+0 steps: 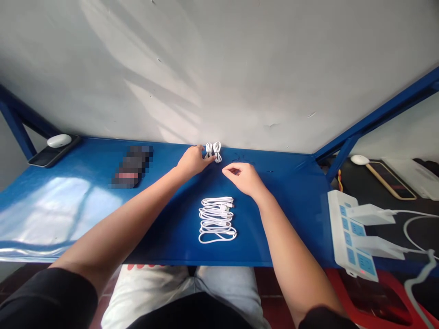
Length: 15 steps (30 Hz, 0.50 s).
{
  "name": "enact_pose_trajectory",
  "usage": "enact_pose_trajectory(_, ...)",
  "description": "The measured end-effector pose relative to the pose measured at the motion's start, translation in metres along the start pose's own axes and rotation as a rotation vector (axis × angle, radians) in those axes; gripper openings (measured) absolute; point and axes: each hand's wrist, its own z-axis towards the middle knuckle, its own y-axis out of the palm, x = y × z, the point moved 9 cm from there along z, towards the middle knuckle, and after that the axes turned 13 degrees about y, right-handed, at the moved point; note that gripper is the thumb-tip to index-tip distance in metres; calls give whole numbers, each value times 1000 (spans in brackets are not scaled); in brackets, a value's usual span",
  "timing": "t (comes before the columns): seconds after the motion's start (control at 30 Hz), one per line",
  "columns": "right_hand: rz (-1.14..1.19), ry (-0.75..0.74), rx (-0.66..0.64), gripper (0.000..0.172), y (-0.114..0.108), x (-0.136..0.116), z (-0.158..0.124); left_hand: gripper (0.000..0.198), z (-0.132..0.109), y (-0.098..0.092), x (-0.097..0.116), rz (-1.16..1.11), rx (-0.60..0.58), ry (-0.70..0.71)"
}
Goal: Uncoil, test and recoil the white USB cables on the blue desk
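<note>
Beyond the folded white cables (216, 222) on the surface (288, 192), the person's left hand (193, 161), thumb and fingers parted, touches two small cable bundles (217, 148), while the right hand (244, 177) hovers nearby, fingertips pressed together.

Two white chargers (370, 214) sit plugged into the power strip (350, 237); a phone (391, 179) lies beyond it, a red object (384, 320) below it.

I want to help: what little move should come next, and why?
Maybe the left hand should leave the small white bundles and reach for one coiled cable: the bundles already sit side by side, while the coils lie nearer the person, untouched.
</note>
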Motion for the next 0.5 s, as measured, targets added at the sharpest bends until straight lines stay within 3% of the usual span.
enact_pose_trajectory(0.17, 12, 11, 27, 17, 1, 4, 3, 41, 14, 12, -1, -59, -36, 14)
enact_pose_trajectory(0.3, 28, 39, 13, 16, 4, 5, 2, 25, -1, 5, -9, -166, -46, -4)
enact_pose_trajectory(0.4, 77, 111, 29, 19, 7, 10, 2, 36, -29, 1, -23, -484, -44, -182)
enact_pose_trajectory(0.5, 195, 157, -20, 22, 18, 11, 0, 48, -60, 9, -15, -905, -106, -289)
